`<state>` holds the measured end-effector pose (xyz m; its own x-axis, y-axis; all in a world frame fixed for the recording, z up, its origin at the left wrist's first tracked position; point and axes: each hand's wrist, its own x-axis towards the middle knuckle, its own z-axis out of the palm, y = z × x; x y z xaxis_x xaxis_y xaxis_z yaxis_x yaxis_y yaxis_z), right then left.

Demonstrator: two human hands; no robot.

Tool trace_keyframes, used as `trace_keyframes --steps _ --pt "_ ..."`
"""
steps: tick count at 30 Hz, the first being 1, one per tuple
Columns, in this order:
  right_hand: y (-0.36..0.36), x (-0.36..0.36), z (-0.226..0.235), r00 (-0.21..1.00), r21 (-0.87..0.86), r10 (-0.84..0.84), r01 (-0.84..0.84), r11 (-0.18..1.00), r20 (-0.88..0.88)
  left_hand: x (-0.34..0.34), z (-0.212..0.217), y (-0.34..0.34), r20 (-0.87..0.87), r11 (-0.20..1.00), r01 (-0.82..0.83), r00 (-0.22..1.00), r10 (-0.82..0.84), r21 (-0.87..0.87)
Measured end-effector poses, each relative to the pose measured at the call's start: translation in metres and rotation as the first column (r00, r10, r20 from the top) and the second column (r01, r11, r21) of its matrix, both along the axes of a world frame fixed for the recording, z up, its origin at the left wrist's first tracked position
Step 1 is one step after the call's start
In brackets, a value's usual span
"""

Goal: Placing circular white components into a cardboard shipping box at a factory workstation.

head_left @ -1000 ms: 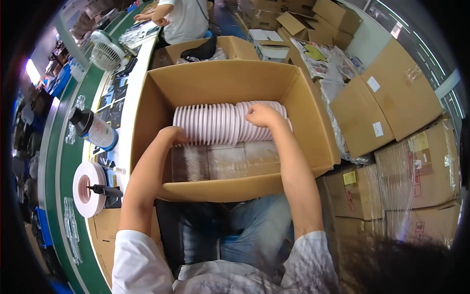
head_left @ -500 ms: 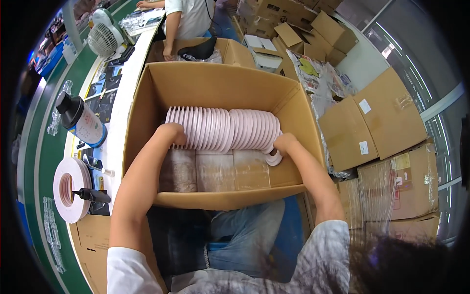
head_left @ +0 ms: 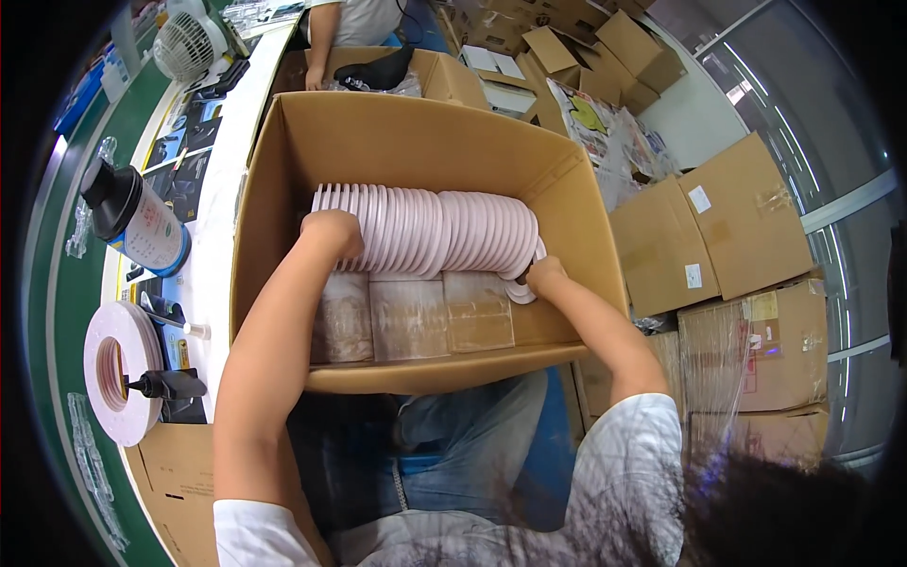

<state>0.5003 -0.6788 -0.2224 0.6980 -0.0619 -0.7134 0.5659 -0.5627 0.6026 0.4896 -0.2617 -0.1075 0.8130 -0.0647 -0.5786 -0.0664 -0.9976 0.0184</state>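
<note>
A long row of pale pink flat rings stands on edge, packed side by side, inside a deep open cardboard box. My left hand is curled over the near side of the row's left end, its fingertips hidden among the rings. At the right end, my right hand has its fingers closed on a ring that leans out of line, lower than the others. Below the row lie several plastic-wrapped bundles along the box's near wall.
On the bench to the left stand a black-topped bottle, a stack of similar rings and a small black bottle. A fan is farther back. Cardboard cartons are stacked at right. Another person's arm reaches into a second box.
The whole view has shifted slightly, so the box sits a little higher. My left hand has come up somewhat on the rings' left end; my right hand stays at the right end.
</note>
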Motion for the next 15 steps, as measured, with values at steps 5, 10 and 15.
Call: trace_keyframes --steps 5,10,15 --pt "-0.013 0.012 0.005 0.968 0.098 -0.214 0.202 0.974 0.129 0.006 0.006 -0.005 0.022 1.000 0.020 1.000 -0.019 -0.016" --pt "0.038 0.001 0.038 0.973 0.018 -0.214 0.213 0.977 0.082 0.002 -0.004 0.013 -0.030 1.000 -0.009 1.000 0.009 0.003" --pt "0.024 -0.003 0.075 0.983 -0.190 -0.183 0.182 0.965 0.010 0.006 -0.001 -0.002 0.016 1.000 0.021 1.000 -0.021 -0.023"
